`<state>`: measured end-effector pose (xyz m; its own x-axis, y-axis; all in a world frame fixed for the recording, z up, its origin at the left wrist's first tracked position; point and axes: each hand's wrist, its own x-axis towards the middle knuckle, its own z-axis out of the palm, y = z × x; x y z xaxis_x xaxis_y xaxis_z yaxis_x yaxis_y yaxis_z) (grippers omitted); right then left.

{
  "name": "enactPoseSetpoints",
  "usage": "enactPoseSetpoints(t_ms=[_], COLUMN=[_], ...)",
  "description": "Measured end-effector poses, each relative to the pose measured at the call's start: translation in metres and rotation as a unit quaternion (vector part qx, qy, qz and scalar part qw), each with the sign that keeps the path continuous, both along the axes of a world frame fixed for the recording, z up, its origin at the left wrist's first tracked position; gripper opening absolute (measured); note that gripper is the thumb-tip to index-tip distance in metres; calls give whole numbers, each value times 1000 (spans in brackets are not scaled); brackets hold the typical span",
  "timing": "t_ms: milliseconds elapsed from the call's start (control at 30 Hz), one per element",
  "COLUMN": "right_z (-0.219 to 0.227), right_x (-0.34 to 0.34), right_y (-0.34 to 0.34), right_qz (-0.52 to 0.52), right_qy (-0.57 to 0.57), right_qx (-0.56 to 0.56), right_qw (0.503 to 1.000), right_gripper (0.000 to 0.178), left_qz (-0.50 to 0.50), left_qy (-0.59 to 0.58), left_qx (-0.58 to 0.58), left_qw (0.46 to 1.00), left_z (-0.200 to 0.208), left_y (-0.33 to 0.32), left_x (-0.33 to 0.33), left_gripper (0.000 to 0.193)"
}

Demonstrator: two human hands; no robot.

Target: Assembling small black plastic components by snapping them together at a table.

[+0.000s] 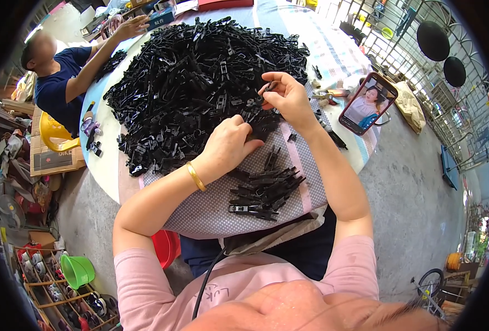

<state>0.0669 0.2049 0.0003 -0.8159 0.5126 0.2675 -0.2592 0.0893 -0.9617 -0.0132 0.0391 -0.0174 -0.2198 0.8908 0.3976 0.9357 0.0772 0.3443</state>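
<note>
A large heap of black plastic clips (200, 83) covers much of the round table. My right hand (287, 100) is raised over the heap's right side, thumb and forefinger pinched on a small black clip (268, 87). Lower and further left, my left hand (226, 144), with a gold bangle on the wrist, rests at the heap's near edge. Its fingers are curled, and a blurred dark shape lies by their tips; I cannot tell what they grip. Between my forearms, nearer to me, lies a smaller bunch of black clips (263, 193), roughly lined up.
A phone (368, 103) showing a video stands at the table's right, beside pliers (331, 95). Another person (62, 77) sits at the far left, a hand reaching over the table. Below are a yellow stool (56, 134), a red bucket (166, 246) and a green bucket (77, 271).
</note>
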Motion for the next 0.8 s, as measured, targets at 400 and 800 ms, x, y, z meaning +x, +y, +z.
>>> enactPoseSetpoints(t_ms=[400,800], right_z=[7,12], right_x=[5,13], right_y=[-15,-34], right_qz=[57,108], right_qy=[10,-53], right_qx=[-106,-73], right_qw=[993,990], right_gripper=[19,22], left_qz=[-17,-46], left_qy=[-7,-549], left_qx=[39,182], left_qw=[999,814], left_z=[-6,21], left_y=[9,-2], left_x=[-6,-16], left_gripper=[11,28])
